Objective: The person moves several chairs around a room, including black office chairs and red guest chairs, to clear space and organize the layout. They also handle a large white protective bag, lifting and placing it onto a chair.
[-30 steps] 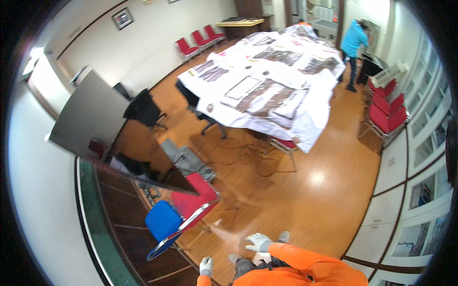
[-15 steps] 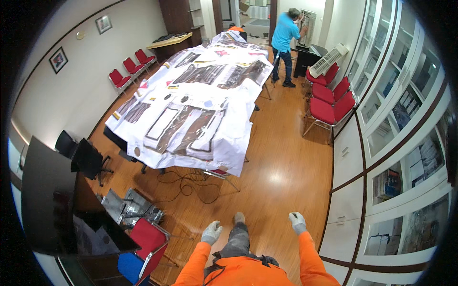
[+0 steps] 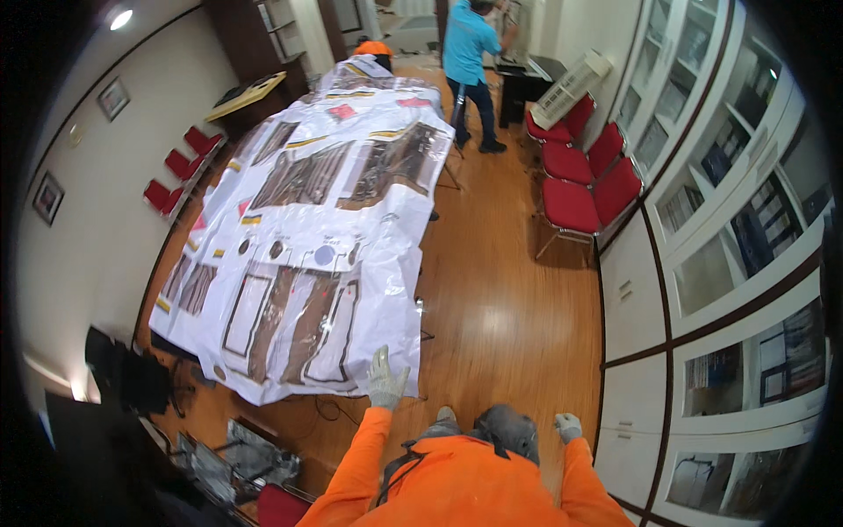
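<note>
My left hand [image 3: 386,379], in a pale work glove, reaches forward with its fingers apart, over the near right corner of a large printed plastic sheet [image 3: 391,303]. Whether it touches the sheet I cannot tell. The white, brown-patterned sheet drapes over a long table, hanging down in folds at the near end. My right hand [image 3: 569,427], gloved too, hangs low at my side above the wooden floor, its fingers loosely curled with nothing visible in them. It is nearest the white cabinets [image 3: 634,422].
Red chairs [image 3: 575,204] line the right side, one bearing a long white panel [image 3: 571,88]. A person in blue [image 3: 471,48] stands at the back; another in orange [image 3: 373,48] is beyond the table. At lower left are a black office chair [image 3: 132,373] and plastic-wrapped items [image 3: 259,457].
I have stepped closer to the table. My left hand has moved forward to the sheet's near corner and spread its fingers; my right hand stays low at my side.
</note>
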The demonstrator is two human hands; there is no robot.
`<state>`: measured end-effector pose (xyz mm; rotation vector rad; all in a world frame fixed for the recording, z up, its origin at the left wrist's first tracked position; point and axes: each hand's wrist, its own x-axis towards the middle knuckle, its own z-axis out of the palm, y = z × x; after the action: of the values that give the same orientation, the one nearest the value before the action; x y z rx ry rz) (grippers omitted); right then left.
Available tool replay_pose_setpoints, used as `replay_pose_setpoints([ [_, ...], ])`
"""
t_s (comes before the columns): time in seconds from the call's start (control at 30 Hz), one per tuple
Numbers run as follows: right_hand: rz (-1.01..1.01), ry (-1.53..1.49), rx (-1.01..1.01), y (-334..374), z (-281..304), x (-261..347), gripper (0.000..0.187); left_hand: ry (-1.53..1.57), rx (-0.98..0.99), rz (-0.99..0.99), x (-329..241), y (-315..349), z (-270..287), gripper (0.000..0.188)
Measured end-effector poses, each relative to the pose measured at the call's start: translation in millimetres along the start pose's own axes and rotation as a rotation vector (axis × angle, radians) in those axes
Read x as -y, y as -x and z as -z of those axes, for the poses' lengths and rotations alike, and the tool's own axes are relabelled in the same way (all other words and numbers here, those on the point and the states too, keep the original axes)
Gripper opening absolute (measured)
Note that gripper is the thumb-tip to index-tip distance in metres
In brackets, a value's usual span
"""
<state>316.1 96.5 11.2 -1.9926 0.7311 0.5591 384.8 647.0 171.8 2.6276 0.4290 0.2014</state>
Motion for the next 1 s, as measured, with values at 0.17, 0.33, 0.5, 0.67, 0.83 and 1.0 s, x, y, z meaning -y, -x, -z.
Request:
replay_pose_setpoints([
  [0.17,-0.314,-0.103,-0.044,-48.2,-2.0,3.2,0.038,-0.031,-0.048,-0.163,-61.8,-148.3,-28.5,0.081],
  [0.33,-0.636,-0.251,0.018,-172.1,-1.0,-69.2,0.033,-0.002,-0.011,-0.142,-118.8,-274.4,-80.4,0.079],
  [0.5,-0.388,-0.006,0.118,-312.7,20.1,74.8,0.028,-0.132,0.008,0.069,-154.9,-369.0,-105.8,0.08],
  [0.67,-0.129,-0.242,-0.002,-483.5,104.9,335.7,0.031,-0.065,-0.073,0.049,-216.3,-479.6,-132.6,0.078],
  [0.83,0.021,-0.493,0.094,-609.1,107.6,607.1,0.024,0.014,-0.116,0.125,-236.8,-599.1,-171.3,0.073],
  [1.0,0.04,-0.477,0.329,-702.9,30.0,819.4,0.018,0.647,-0.007,0.329,-237.5,-754.5,-232.4,0.05],
])
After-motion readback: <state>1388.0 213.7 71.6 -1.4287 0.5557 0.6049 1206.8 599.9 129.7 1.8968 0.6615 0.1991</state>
